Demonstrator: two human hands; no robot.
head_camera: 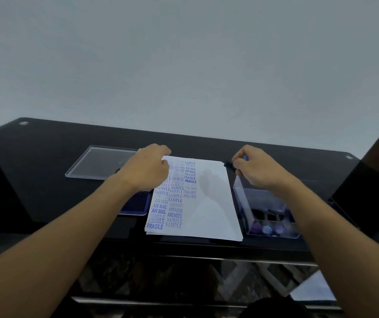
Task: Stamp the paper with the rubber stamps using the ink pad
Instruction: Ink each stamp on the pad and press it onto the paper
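Paper stack [207,203] sat centre frame on the black table [46,168], its left half covered in blue stamp prints. Left hand [148,169] was at the stack's upper-left corner, fingers curled together and pinching the top edge. Right hand [256,168] was just right of the upper-right corner, fingers curled round a rubber stamp [228,164], black end poking out toward the paper. Ink pad [138,204] lay left of the stack, partly under the left forearm. Clear lid [99,162] sat further upper left. Clear box [266,223] of stamps stood right of the stack.
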